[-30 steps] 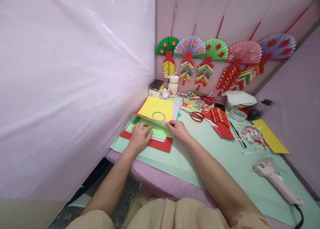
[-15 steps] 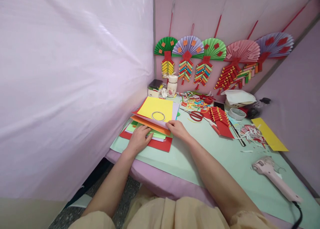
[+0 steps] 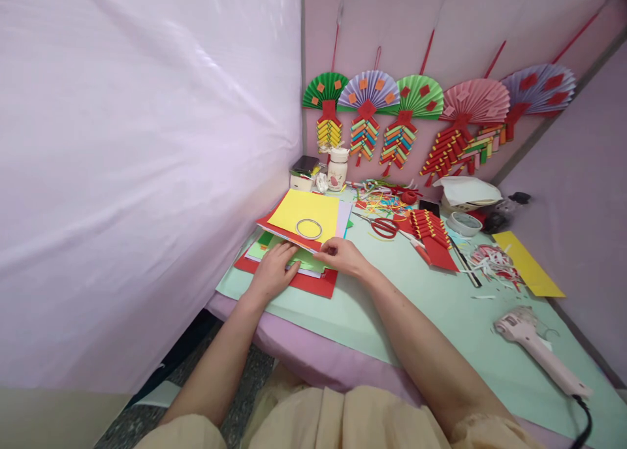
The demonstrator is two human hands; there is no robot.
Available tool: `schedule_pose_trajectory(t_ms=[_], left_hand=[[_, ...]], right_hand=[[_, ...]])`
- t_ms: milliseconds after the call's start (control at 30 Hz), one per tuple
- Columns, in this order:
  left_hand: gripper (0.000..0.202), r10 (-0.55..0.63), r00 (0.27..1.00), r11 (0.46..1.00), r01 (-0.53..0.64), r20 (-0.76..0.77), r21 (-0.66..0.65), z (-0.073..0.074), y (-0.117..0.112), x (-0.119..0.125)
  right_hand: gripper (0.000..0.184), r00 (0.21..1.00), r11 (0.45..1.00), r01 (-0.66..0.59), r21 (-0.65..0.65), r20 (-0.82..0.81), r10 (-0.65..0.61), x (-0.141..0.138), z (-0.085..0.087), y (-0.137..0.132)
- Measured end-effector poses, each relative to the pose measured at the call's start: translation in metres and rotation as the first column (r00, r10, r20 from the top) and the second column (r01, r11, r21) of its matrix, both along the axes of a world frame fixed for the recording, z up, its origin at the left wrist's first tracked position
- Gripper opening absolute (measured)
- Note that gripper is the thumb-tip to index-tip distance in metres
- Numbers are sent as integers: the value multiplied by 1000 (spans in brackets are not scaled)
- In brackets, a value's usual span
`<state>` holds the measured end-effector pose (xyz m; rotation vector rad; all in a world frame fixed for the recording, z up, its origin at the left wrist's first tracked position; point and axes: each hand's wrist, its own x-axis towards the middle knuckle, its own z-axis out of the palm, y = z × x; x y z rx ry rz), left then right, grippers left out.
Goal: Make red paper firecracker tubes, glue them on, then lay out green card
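Head view: R grip [image 3: 337, 255] pinching front-right edge of upper sheets [image 3: 306, 207], front edge raised; sheets lie L of & beyond it, w/ ring [image 3: 309, 239] on top. L grip [image 3: 272, 271] unclenched, palm-down on lower sheets [image 3: 311, 261], atop desk [image 3: 377, 292].

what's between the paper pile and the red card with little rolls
The head view shows scissors with red handles beside the paper pile, a thin yellow strip near them, and a white and red tool by the red card.
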<state>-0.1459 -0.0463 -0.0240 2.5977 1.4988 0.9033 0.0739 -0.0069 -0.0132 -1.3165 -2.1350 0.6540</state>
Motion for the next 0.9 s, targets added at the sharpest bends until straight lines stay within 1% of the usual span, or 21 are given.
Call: schedule_pose_trajectory(t_ms=[67,133,200,267,333,433,700,800,900], left_hand=[[34,-3,1000,1000,3,5,9,0,0,0],[33,2,999,1000,-3,33,27,-1,0,0],[26,25,996,998,-30,85,55,-1,-2,-1],[21,63,991,994,-72,116,77,-1,-4,-2],[27,80,993,993,-87,90,75,-1,-7,-3],[31,73,997,995,-75,36,63,-1,-11,-2],[26,38,999,996,-39,12,77,-5,-6,-2],[28,21,1000,997,-20,-7,77,-4,-6,-2],[22,28,999,996,-29,20,84,0,-9,-1]], right_hand=[[23,998,998,-41,54,56,38,-1,2,-2],[19,995,994,-29,106,99,19,-2,2,-2],[26,994,990,6,140,104,-21,-3,1,-1],[30,994,987,40,159,91,-55,-3,-2,1],[29,995,986,57,157,72,-69,-3,-5,3],[29,996,986,74,148,28,-79,-2,-9,5],[30,992,983,119,138,-53,-113,-3,-12,7],[29,993,984,111,137,-59,-104,-3,-12,7],[28,995,987,89,137,-58,-82,-2,-12,6]])
